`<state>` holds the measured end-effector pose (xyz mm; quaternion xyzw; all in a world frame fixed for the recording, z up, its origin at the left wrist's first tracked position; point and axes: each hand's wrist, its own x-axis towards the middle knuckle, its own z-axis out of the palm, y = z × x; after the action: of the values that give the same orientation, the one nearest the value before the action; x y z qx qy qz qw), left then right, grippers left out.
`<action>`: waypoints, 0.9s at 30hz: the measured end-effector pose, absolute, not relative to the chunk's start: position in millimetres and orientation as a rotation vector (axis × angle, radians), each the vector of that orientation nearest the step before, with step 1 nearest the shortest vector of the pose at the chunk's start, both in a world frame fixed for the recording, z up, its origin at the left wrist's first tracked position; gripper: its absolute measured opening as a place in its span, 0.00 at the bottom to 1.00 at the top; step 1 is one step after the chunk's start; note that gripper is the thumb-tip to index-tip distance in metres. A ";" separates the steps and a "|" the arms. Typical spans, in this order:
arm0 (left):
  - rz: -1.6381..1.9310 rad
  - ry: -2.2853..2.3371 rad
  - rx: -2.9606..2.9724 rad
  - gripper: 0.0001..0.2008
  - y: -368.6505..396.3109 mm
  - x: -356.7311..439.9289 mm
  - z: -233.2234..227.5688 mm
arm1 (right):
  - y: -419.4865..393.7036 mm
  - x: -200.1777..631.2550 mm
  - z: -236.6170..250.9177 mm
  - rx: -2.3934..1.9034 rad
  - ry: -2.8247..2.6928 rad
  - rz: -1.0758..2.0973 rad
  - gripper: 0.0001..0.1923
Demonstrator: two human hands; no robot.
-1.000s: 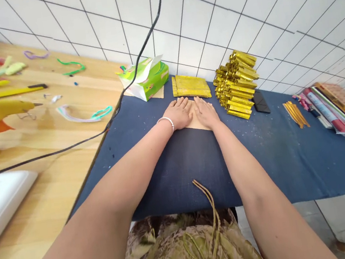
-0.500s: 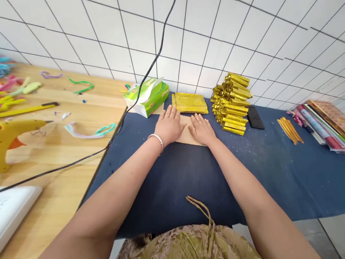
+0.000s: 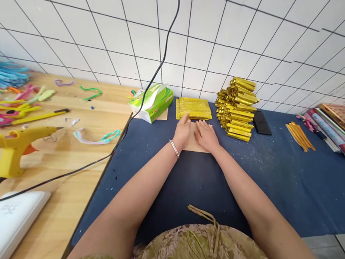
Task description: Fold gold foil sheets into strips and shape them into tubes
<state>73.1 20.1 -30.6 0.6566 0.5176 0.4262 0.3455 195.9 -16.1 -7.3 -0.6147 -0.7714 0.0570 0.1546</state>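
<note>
A tan paper or card sheet [image 3: 195,144] lies on the dark blue table cover in front of me. My right hand [image 3: 206,136] rests flat on its right part, fingers stretched forward. My left hand [image 3: 183,134] is at the sheet's left side, tipped onto its edge with the thumb upward; it holds nothing that I can see, and its lower fingers are partly hidden. Just beyond both hands lies a flat stack of gold-yellow wrapped pieces [image 3: 193,107]. To the right is a heap of folded gold strips [image 3: 237,109].
A green tissue box [image 3: 157,101] stands behind on the left, with a black cable [image 3: 162,59] passing over it. A phone [image 3: 261,123], orange-gold strips [image 3: 299,136] and books [image 3: 344,132] lie right. A yellow glue gun [image 3: 16,148] and pipe cleaners [image 3: 5,72] lie left.
My left hand has turned from lying flat to standing on its edge, closer to the right hand. My right hand stays flat on the sheet. The view has shifted slightly.
</note>
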 end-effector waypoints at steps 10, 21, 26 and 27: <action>1.284 1.378 1.607 0.19 14.6 76.5 -29.4 | -3.5 124.7 -15.8 -1.548 -1.667 0.449 0.29; 1.056 1.309 2.091 0.14 12.0 78.8 -22.6 | -12.6 160.9 -21.2 -1.731 -1.681 0.296 0.27; 0.855 1.203 2.381 0.19 9.5 72.4 -21.1 | -14.4 168.6 -21.6 -1.774 -1.853 0.220 0.27; 0.815 1.188 2.428 0.21 8.9 70.6 -21.5 | -14.6 169.0 -21.7 -1.765 -1.874 0.222 0.27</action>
<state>70.6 8.9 -21.5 0.8491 0.4155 0.2851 0.1584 169.0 -14.6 -21.7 -0.6567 -0.6973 0.0828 0.2751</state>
